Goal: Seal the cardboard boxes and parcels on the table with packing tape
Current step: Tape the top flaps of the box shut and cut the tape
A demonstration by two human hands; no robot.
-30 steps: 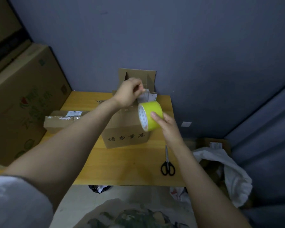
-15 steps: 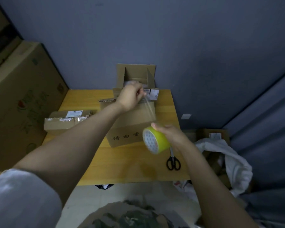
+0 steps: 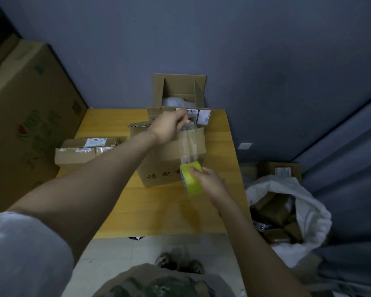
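1. Two hands stretch one strip of clear tape (image 3: 187, 144) over the middle box (image 3: 165, 161). The box sits at ctr of the counter (image 3: 159, 211), w/ dark printed characters on its near side.
2. The left hand (image 3: 169, 125) reaches to the far top edge of the middle box. Its fingers are curled together, pinching the tape's free end there.
3. The right hand (image 3: 209, 183) is at the box's near right corner, above the counter. Its fingers & thumb are clamped round the yellow tape roll (image 3: 192, 180), thumb on the roll's outer face.
4. The clear tape runs taut btwn the two hands, from far edge to roll, over the right part of the box top. Can't tell how much of it is stuck down.
5. An open box (image 3: 178, 91) stands behind the middle box, against the blue wall (image 3: 201, 39). Its flaps are up, w/ sth pale inside. A white barcode label (image 3: 204, 116) shows at its front.
6. A flat parcel (image 3: 77, 153) lies on the counter's left side, apart from the middle box, w/ a white label on top.
7. Off the counter, a big printed carton (image 3: 26, 125) stands at left. A white sack (image 3: 291, 196) at right holds brown parcels.
8. A white sleeve (image 3: 19, 254) covers the upper left arm, bottom-left of view.
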